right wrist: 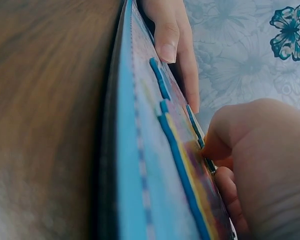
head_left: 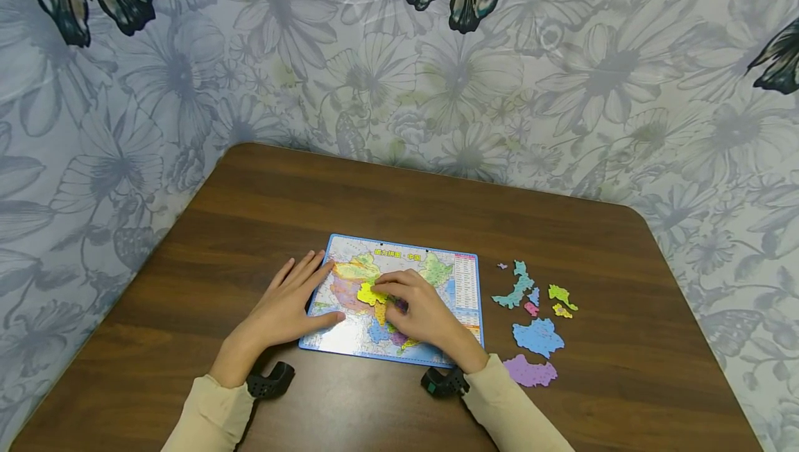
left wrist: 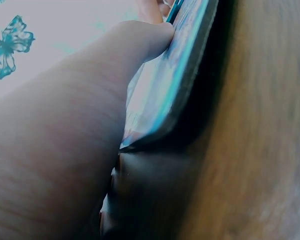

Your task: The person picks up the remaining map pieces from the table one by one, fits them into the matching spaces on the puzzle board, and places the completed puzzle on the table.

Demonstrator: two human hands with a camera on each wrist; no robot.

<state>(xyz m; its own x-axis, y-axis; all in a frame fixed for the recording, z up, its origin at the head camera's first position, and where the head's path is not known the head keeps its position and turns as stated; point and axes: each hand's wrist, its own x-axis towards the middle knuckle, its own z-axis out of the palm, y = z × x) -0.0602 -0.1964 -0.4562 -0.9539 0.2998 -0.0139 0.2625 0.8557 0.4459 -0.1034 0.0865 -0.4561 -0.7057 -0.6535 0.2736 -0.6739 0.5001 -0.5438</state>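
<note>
A map puzzle board [head_left: 349, 337] with a blue border lies on the table, partly filled with coloured pieces. Bent over its middle, my right hand [head_left: 415, 306] pinches at a bright yellow puzzle piece [head_left: 368, 294], with the index fingertip right at its edge. In the right wrist view, thumb and fingers come together low over the board, and the pinched edge is mostly hidden. My left hand [head_left: 290, 299] rests with spread fingers on the board's left edge, the thumb [left wrist: 157, 37] lying across the near left part. An orange piece [head_left: 379, 312] sits below the yellow one.
Loose pieces lie right of the board: a teal one [head_left: 519, 287], a large blue one [head_left: 538, 337], a purple one [head_left: 530, 371], a green one [head_left: 560, 294] and several small ones. The wooden table [head_left: 374, 188] ends at a flowered cloth backdrop [head_left: 374, 91].
</note>
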